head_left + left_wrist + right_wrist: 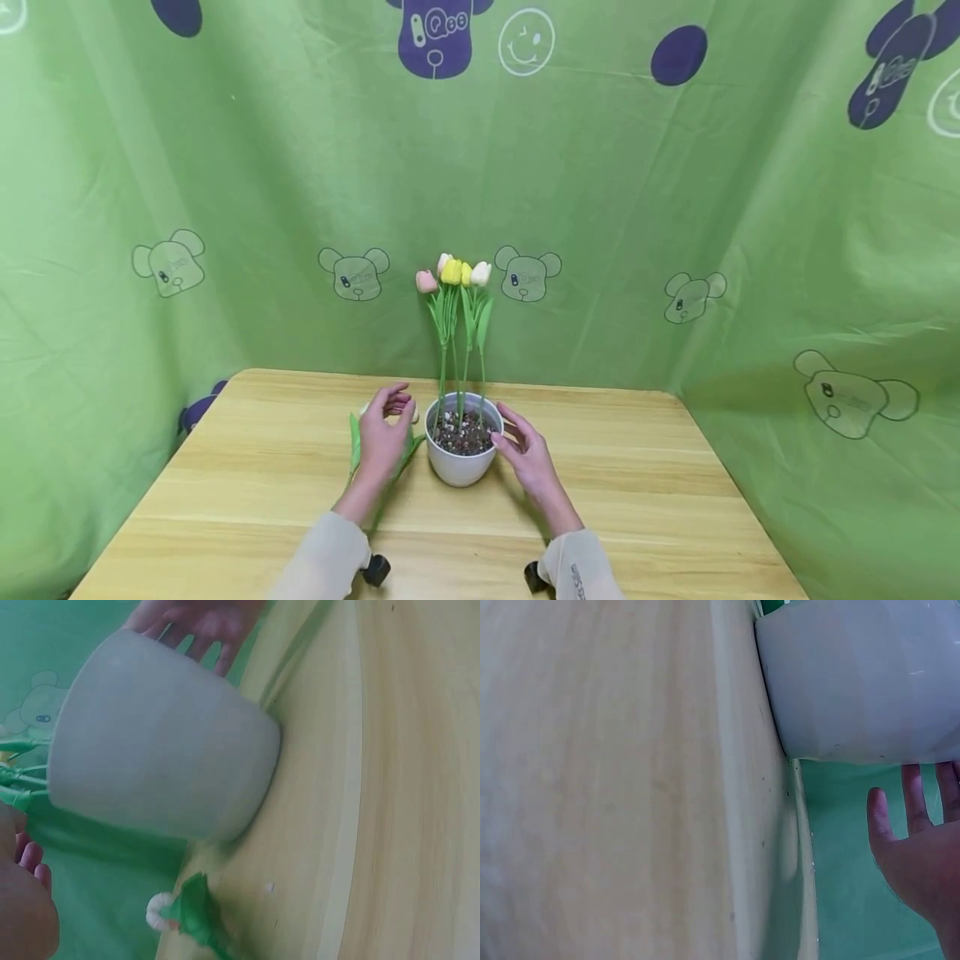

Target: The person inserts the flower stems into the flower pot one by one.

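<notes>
A white pot [459, 468] full of dark soil [463, 435] stands upright on the table. Pink, yellow and white tulips [452, 272] rise from the soil on green stems. My right hand [531, 458] is at the pot's right side, its thumb near the rim and its fingers extended along the wall. To the left of the pot, my left hand [386, 433] hovers with loosely bent fingers and nothing visible in them. Beneath it, partly hidden, lie loose tulips with green leaves [355, 442]; a white bloom [156, 910] shows in the left wrist view.
The wooden table [645, 483] has its back edge just behind the pot. A green patterned curtain [600, 192] hangs behind and along both sides. Small crumbs [269, 887] dot the tabletop by the pot.
</notes>
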A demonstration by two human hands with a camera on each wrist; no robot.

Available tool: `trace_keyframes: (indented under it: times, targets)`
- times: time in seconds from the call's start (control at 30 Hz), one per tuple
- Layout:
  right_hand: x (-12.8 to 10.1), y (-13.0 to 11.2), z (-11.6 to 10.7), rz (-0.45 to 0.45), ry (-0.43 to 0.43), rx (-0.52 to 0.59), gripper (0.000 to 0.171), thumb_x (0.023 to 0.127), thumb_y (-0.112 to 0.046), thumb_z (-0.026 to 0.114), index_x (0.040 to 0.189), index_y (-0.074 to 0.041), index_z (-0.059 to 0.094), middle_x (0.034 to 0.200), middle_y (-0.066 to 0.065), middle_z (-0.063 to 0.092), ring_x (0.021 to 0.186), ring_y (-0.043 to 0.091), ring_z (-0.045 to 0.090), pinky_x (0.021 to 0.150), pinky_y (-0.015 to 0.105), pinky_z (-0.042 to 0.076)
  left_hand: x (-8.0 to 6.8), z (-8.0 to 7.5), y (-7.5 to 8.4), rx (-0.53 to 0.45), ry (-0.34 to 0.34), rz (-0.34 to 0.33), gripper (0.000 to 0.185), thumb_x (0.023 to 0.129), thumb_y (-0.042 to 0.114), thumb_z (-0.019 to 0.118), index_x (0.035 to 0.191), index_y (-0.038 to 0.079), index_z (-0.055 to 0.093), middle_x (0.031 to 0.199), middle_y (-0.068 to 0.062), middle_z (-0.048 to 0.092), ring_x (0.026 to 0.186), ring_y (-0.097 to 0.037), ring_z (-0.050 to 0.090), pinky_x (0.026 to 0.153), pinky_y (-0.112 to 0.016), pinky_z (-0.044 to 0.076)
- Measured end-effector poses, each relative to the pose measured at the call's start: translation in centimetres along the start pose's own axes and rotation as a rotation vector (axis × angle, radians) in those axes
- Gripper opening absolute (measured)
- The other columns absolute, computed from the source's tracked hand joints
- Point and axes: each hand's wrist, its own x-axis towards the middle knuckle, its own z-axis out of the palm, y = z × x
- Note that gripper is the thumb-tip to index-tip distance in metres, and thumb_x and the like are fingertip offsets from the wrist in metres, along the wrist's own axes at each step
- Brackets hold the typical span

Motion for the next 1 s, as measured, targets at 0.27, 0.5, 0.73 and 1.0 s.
trace_keyframes:
  times: [0.27,0.5,0.73,1.0]
  targets:
    - [0.0,0.1,-0.2,-0.009,0.003,-0.019,0.058,0.098,-0.005,0.067,0.152,0.001,0.045,0.160,0.023,0.042,0.142,0.047,0.045,0.108,0.015,0.047,0.2,-3.2,0.6,-0.007,-0.013,-0.012,0.033,0.093,0.001,0.074,0.125,0.002,0.067,0.110,-0.021,0.072,0.093,-0.016,0.067,0.084,-0.019,0.057]
    - [0.0,0.2,-0.3,0.012,0.013,0.006,0.059,0.098,-0.003,0.068,0.152,0.001,0.045,0.160,0.021,0.042,0.144,0.045,0.044,0.107,0.015,0.048,-0.8,-6.3,-0.3,0.063,-0.117,-0.118,0.043,0.093,0.002,0.073,0.134,0.004,0.061,0.120,-0.019,0.069,0.103,-0.023,0.066,0.089,-0.019,0.056]
    - [-0.1,0.2,-0.3,0.029,0.011,0.008,0.060,0.097,-0.004,0.068,0.152,-0.001,0.046,0.161,0.019,0.042,0.144,0.044,0.044,0.107,0.015,0.048,-3.2,-9.7,-2.4,0.216,-0.179,-0.212,0.045,0.094,0.004,0.072,0.137,0.004,0.058,0.127,-0.018,0.066,0.109,-0.028,0.065,0.089,-0.020,0.058]
    - [0.0,0.2,-0.2,0.013,0.003,-0.011,0.060,0.097,-0.005,0.069,0.152,-0.001,0.046,0.161,0.019,0.042,0.143,0.044,0.046,0.107,0.016,0.049,-5.2,-13.2,-3.8,0.405,-0.344,-0.212,0.059,0.089,0.006,0.077,0.142,0.000,0.053,0.126,-0.016,0.067,0.105,-0.026,0.066,0.090,-0.035,0.061]
